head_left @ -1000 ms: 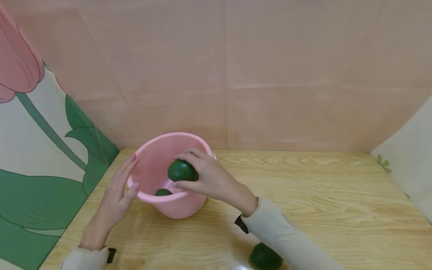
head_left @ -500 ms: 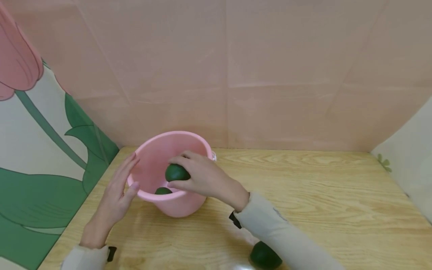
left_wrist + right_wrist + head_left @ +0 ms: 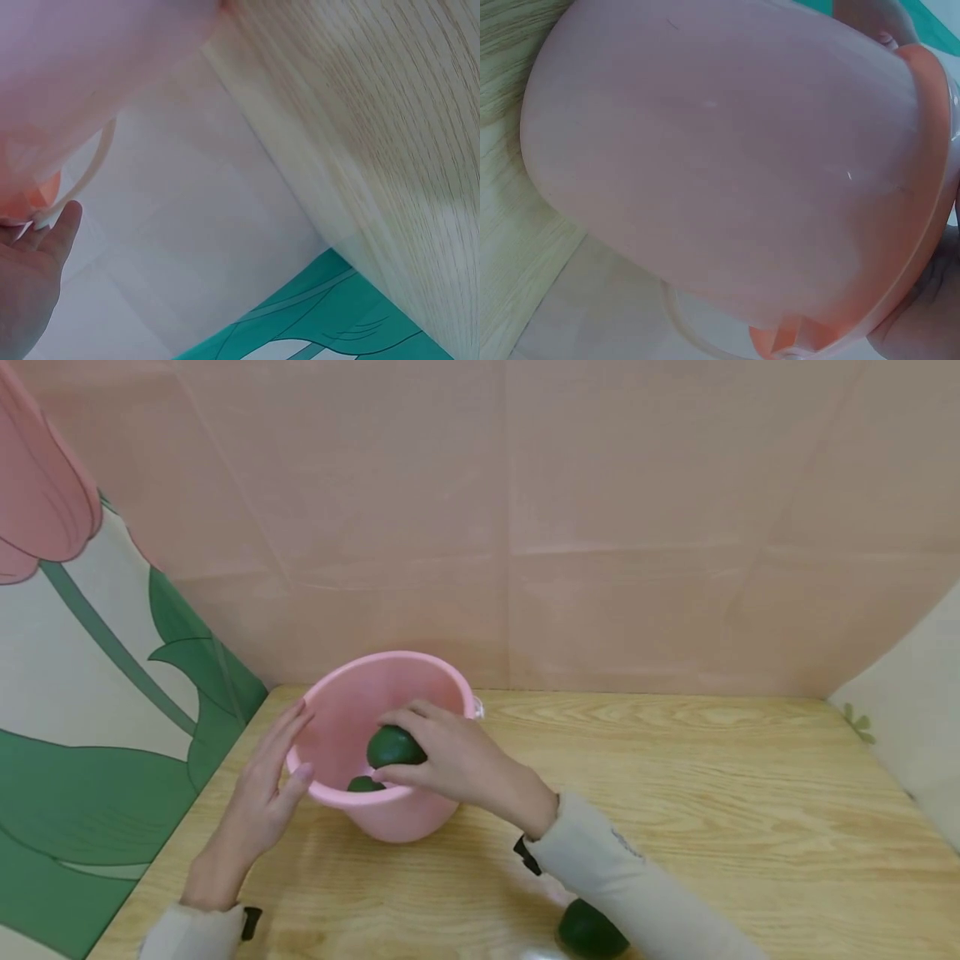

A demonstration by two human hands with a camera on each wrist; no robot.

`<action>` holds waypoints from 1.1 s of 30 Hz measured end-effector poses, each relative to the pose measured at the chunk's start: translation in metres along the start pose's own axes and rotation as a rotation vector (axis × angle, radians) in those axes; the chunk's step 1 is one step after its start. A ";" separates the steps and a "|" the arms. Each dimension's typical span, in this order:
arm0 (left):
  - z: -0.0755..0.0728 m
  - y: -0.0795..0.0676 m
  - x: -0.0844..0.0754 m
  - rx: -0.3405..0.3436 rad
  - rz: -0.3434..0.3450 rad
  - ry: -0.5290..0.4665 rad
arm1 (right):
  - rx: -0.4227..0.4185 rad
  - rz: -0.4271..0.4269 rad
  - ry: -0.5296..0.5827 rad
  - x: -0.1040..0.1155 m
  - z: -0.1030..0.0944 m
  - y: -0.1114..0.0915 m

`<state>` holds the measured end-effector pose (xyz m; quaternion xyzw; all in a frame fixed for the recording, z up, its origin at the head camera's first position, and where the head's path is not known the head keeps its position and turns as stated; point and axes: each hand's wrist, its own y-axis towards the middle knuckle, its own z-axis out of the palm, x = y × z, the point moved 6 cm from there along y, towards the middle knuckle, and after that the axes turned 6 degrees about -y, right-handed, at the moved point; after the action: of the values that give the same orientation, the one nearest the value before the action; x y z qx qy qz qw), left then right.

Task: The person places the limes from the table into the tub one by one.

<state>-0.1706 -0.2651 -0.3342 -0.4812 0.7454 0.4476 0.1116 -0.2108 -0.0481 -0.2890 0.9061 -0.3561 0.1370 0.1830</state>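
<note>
My right hand (image 3: 468, 760) reaches over the near right rim of a pink bucket (image 3: 399, 820) and grips a smooth dark green avocado (image 3: 392, 747) inside the opening. Lower in the bucket, the top of a second avocado (image 3: 365, 784) shows past the near rim. On the bucket's left side my left hand (image 3: 258, 797) touches the rim with fairly straight fingers, the thumb at its front left. The right wrist view is mostly filled by the bucket's outer wall (image 3: 720, 165). A pale bucket handle (image 3: 97, 161) hangs near the fingers in the left wrist view.
Another dark green avocado (image 3: 590, 931) lies on the wood-grain table (image 3: 697, 793) at the front, partly behind my right sleeve (image 3: 622, 877). A pinkish sheet (image 3: 637, 543) stands behind the table. A flower-printed panel (image 3: 97, 693) lines the left side.
My right hand has carried the avocado slightly left and down within the bucket, then barely moved over the last half second. The left hand stays at the rim.
</note>
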 end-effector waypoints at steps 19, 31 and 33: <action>0.003 -0.002 -0.002 0.002 0.031 -0.006 | 0.010 0.054 -0.012 0.003 0.001 -0.007; 0.005 -0.003 -0.006 -0.002 0.044 -0.008 | -0.018 0.048 -0.034 0.005 -0.001 -0.011; 0.005 -0.003 -0.006 -0.004 0.047 -0.009 | -0.022 0.040 -0.038 0.005 -0.001 -0.012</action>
<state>-0.1662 -0.2578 -0.3346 -0.4620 0.7551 0.4535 0.1034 -0.1989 -0.0425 -0.2884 0.8990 -0.3792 0.1194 0.1835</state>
